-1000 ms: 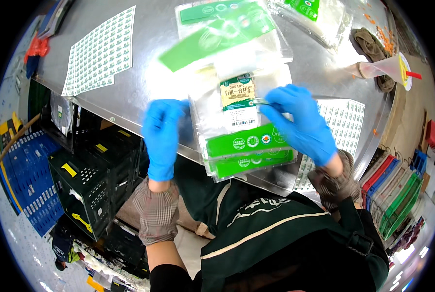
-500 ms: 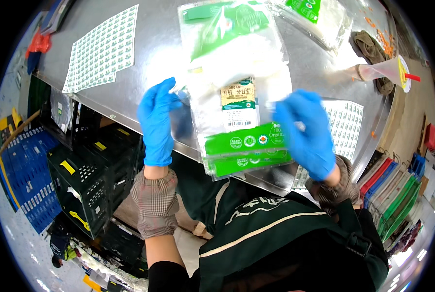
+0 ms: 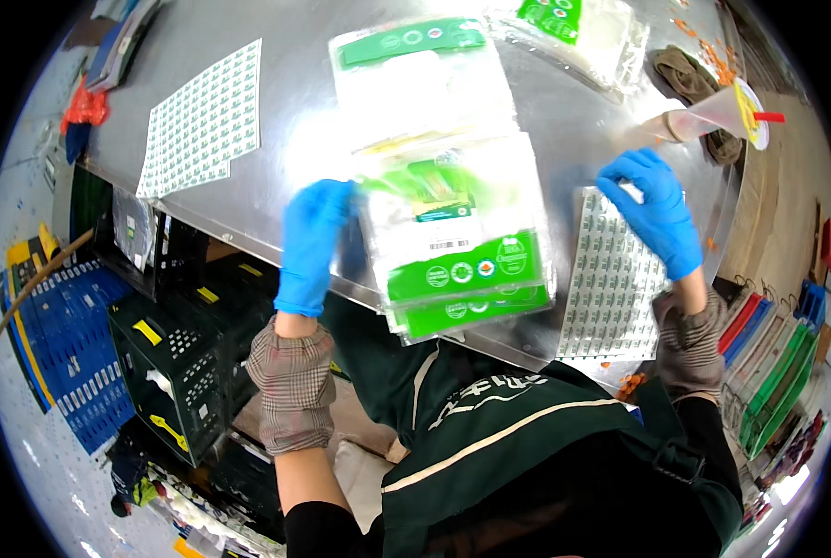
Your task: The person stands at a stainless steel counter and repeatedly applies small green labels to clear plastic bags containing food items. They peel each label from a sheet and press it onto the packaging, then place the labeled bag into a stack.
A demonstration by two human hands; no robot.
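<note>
My left hand (image 3: 317, 244), in a blue glove, pinches the left edge of the top clear plastic bag (image 3: 406, 246) in a stack. That bag has a green printed band and a label, and its upper part is blurred by motion. My right hand (image 3: 655, 212), also gloved in blue, is over the top end of a sheet of small labels (image 3: 611, 298). Its thumb and fingers curl together at the sheet's upper corner; whether a single label is between the tips is too small to see.
Another bag (image 3: 415, 79) lies beyond the stack, and more packed bags (image 3: 583, 42) sit farther right. A second label sheet (image 3: 201, 121) is at the left. A plastic cup with a red straw (image 3: 717, 116) and a brown cloth (image 3: 685, 74) stand right. Black crates (image 3: 169, 372) are lower left.
My right hand has moved right from the bags onto the label sheet. My left hand has closed on the bag's edge, and the bag's upper part has shifted.
</note>
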